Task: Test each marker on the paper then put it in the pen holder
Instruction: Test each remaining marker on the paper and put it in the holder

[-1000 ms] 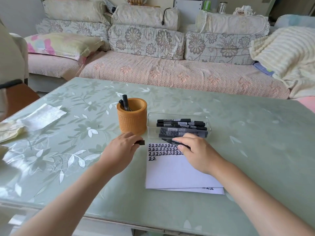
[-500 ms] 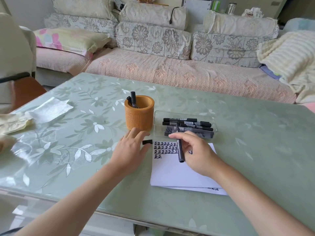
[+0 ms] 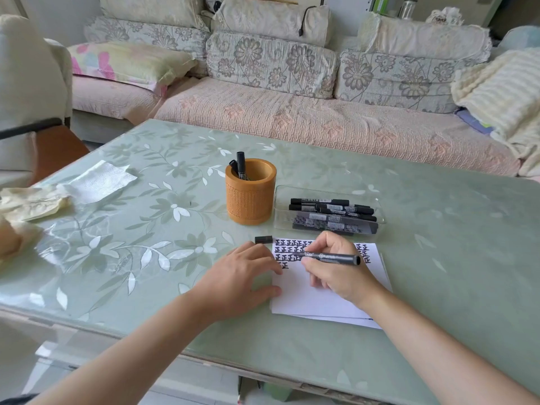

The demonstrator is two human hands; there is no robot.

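Black marker [image 3: 330,256] in R hand [image 3: 336,274], tip on paper [image 3: 312,299]; L hand [image 3: 236,279] flat.

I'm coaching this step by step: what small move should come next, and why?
Probably touch the marker tip to the paper and draw a stroke: the right hand holds it uncapped over the marks, the left hand rests at the sheet's edge, the cap lies aside.

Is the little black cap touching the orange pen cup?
Apart. The head view shows the cap lying nearer the person than the pen cup, with a strip of green table visible between them.
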